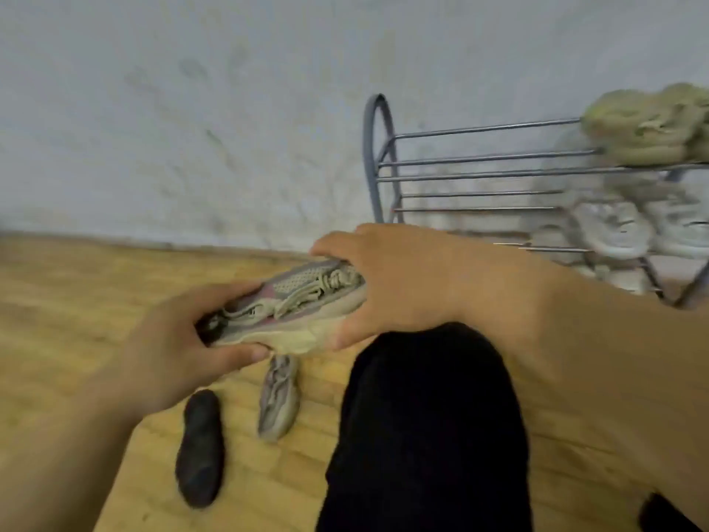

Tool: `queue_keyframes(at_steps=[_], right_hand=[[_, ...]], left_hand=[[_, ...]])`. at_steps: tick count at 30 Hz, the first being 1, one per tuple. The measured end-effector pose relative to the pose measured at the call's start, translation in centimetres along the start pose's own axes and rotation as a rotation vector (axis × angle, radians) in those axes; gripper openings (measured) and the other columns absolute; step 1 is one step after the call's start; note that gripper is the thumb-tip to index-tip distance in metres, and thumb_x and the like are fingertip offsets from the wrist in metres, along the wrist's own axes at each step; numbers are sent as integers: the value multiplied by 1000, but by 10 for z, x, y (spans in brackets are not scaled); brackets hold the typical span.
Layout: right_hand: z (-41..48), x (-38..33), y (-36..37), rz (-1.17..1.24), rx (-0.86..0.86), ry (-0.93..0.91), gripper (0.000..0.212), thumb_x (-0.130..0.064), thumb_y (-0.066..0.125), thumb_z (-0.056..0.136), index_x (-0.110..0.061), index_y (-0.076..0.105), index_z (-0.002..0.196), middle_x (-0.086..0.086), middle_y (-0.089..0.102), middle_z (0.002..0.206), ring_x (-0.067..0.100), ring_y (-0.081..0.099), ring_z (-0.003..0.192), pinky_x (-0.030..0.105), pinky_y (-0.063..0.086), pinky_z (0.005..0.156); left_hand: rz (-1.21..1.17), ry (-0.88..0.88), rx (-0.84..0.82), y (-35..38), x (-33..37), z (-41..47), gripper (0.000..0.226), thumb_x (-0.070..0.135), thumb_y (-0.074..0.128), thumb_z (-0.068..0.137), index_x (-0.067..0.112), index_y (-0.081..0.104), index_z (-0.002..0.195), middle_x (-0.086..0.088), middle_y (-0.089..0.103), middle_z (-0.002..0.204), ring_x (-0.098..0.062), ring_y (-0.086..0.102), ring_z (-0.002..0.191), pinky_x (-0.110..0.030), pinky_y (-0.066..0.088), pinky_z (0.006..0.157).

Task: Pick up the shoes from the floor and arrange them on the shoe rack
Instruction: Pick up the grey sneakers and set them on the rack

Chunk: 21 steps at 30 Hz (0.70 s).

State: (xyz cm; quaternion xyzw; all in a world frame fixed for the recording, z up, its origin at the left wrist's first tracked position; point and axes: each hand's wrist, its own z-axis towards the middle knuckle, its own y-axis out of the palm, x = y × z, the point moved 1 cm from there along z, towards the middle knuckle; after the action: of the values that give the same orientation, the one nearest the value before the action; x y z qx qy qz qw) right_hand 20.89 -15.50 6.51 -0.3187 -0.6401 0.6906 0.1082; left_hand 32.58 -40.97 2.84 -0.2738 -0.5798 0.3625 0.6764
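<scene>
A beige and mauve sneaker (291,305) is held in the air on its side between both hands. My left hand (172,339) grips its heel end and my right hand (399,282) grips its toe end. Its matching sneaker (278,401) lies on the wooden floor just below. A black shoe (200,447) lies on the floor to the left of that one. The grey wire shoe rack (460,163) stands against the wall at the right. A tan pair (644,124) sits on its top shelf and a white pair (637,224) on a lower shelf.
My knee in black trousers (426,428) fills the lower middle, right of the floor shoes. A pale wall (192,109) runs behind everything. The left part of the rack's top shelf shows bare bars. Wooden floor (76,286) stretches to the left.
</scene>
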Motion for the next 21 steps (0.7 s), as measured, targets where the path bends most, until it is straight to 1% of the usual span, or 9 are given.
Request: queue_keyframes(at_steps=[3, 6, 9, 11, 14, 15, 18, 20, 21], right_hand=[[80, -83, 43, -133, -233, -219, 113, -72, 76, 74, -32, 17, 163, 2, 46, 151, 27, 51, 129, 37, 48, 95], [121, -144, 112, -195, -408, -358, 114, -72, 76, 74, -30, 18, 162, 4, 49, 144, 29, 56, 118, 45, 55, 92], [123, -164, 192, -209, -590, -355, 119, -72, 77, 73, -29, 13, 163, 11, 45, 150, 34, 54, 126, 49, 53, 97], [118, -164, 225, -251, -693, -326, 116, -70, 77, 74, -27, 14, 162, 13, 48, 145, 35, 56, 121, 47, 55, 93], [125, -150, 236, -284, -687, -262, 109, -69, 78, 74, -26, 23, 157, 12, 49, 142, 33, 54, 123, 47, 54, 95], [129, -143, 236, -289, -680, -229, 110, -70, 78, 73, -26, 24, 157, 11, 49, 143, 33, 54, 125, 46, 53, 96], [142, -117, 232, -287, -648, -104, 106, -71, 79, 69, -26, 33, 153, 7, 54, 138, 28, 56, 121, 44, 56, 93], [151, -102, 224, -302, -619, -12, 100, -73, 78, 68, -26, 40, 147, 3, 59, 129, 26, 60, 113, 41, 57, 86], [159, -93, 216, -313, -608, 27, 98, -72, 78, 68, -26, 41, 145, 1, 60, 126, 25, 61, 110, 40, 57, 84]], left_hand=[[-82, -290, 117, -17, -72, -89, 82, 83, 84, 42, 61, 65, 119, 17, 73, 116, 2, 69, 85, -20, 53, 73], [-94, -547, 149, -15, -124, -165, 78, 80, 86, 44, 61, 63, 116, 20, 71, 117, -4, 70, 96, -30, 56, 79], [-12, -654, 44, 7, -161, -213, 84, 88, 77, 40, 63, 57, 117, 28, 64, 118, 4, 64, 106, -31, 54, 91], [-20, -690, -58, 32, -176, -224, 85, 89, 75, 40, 63, 52, 118, 32, 59, 119, 8, 59, 109, -25, 50, 95], [-140, -709, -58, 70, -198, -219, 75, 60, 92, 58, 66, 48, 119, 40, 55, 121, 11, 57, 113, -18, 47, 94], [-169, -703, -49, 83, -208, -210, 75, 58, 91, 61, 66, 48, 122, 41, 53, 124, 11, 56, 116, -20, 47, 97], [-173, -652, -44, 114, -229, -170, 91, 76, 80, 57, 58, 42, 138, 32, 48, 133, 4, 53, 121, -24, 46, 106], [-210, -707, -18, 130, -246, -142, 99, 69, 84, 64, 49, 35, 148, 20, 45, 141, 3, 51, 124, -17, 42, 106], [-211, -743, -9, 137, -254, -129, 103, 68, 83, 67, 45, 32, 153, 15, 41, 149, -4, 49, 132, -20, 41, 108]])
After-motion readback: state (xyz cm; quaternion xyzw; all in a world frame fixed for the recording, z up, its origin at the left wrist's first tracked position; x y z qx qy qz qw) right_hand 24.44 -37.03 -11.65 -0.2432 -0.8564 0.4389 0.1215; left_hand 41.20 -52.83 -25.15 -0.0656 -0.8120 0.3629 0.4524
